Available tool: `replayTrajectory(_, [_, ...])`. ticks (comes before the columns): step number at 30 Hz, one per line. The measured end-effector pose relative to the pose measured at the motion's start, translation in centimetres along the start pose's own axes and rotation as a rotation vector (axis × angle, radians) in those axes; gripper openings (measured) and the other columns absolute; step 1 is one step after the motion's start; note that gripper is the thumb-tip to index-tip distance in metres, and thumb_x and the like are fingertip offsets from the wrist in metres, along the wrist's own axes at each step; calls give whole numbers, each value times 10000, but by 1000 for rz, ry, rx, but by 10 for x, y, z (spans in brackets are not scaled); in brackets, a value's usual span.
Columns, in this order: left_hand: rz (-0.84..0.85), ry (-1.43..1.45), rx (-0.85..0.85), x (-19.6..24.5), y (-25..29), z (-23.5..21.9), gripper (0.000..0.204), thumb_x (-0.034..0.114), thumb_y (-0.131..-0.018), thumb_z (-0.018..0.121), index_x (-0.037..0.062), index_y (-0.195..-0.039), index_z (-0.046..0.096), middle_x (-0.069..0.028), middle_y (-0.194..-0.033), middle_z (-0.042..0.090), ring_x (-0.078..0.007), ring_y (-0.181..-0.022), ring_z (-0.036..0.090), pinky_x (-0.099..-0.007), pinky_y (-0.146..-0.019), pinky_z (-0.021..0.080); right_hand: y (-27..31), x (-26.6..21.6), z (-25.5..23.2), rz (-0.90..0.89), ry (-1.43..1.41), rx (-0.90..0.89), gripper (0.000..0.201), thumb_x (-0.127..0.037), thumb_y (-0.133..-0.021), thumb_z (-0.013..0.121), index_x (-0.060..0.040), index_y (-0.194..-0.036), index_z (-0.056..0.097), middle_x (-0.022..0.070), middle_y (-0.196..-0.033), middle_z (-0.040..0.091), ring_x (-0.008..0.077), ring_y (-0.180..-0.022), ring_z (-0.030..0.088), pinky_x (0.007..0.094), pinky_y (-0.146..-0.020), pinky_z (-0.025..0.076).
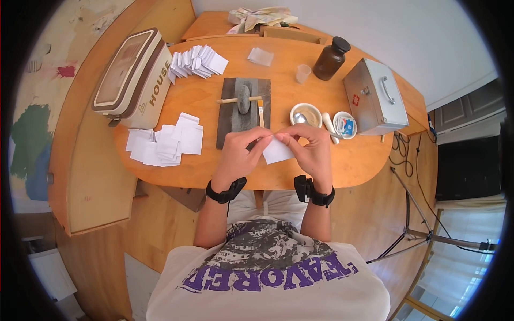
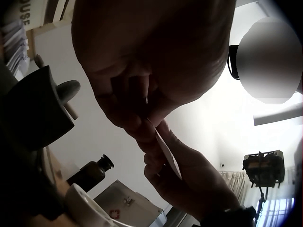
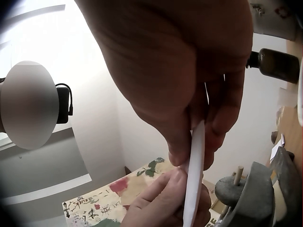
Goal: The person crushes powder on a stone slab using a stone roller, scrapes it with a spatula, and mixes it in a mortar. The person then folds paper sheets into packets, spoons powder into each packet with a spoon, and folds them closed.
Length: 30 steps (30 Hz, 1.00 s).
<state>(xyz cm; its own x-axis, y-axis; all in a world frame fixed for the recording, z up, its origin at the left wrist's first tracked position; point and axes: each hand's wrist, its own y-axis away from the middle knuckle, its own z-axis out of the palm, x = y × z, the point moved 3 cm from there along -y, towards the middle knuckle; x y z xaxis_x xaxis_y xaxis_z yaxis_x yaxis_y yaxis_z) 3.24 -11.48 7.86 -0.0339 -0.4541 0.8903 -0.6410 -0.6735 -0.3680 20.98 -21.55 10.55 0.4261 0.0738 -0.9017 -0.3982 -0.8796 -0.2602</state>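
Note:
Close to the table's front edge, my left hand and right hand meet at the top of a small white paper. Thumb and fingers of both hands pinch its upper edge. The right wrist view shows the paper nearly edge-on, its layers slightly bowed, like a folded packet. Just beyond the left hand lies a dark grey grinding trough, with a stone wheel on a wooden axle and a flat brush. A white bowl of tan powder with a metal spoon stands beyond the right hand.
Loose white papers and a row of folded packets lie left, beside a cream case. At right are a pestle, a small dish, a plastic cup, a brown bottle and a metal first-aid box.

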Motion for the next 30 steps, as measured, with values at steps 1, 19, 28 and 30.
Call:
replayTrajectory(1, [-8, -31, -13, -3, 0, -2, 152, 67, -1102, 699, -14, -1192, 790, -136, -890, 761, -203, -721, 728, -338, -712, 601, 0, 3, -1, 4, -1, 10, 91, -72, -969, 867, 6, -1014, 880, 66, -847, 814, 130, -739, 678, 292, -717, 543])
replayTrajectory(19, [30, -594, 309, -27, -82, -131, 241, 122, -1155, 567, -30, -1281, 704, -191, -818, 728, -339, -728, 736, -460, -705, 554, 12, 2, -34, -44, 105, 150, 98, -66, -1057, 774, 20, -1043, 818, 95, -853, 792, 167, -714, 703, 313, -710, 560])
replayTrajectory(28, [-234, -725, -53, -181, -212, -157, 212, 106, -1028, 695, -61, -1159, 688, -289, -949, 787, -413, -916, 807, -497, -827, 626, 20, 1, -33, -54, 73, 57, 121, -79, -1062, 773, 27, -1085, 826, 100, -858, 799, 173, -741, 743, 316, -681, 575])
replayTrajectory(30, [-384, -643, -74, -191, -219, -148, 223, 119, -1017, 715, -72, -1128, 678, -300, -965, 788, -406, -895, 812, -479, -818, 630, 21, 4, -35, -72, 83, 54, 128, -84, -1065, 772, 26, -1098, 829, 107, -864, 805, 180, -745, 753, 315, -668, 577])
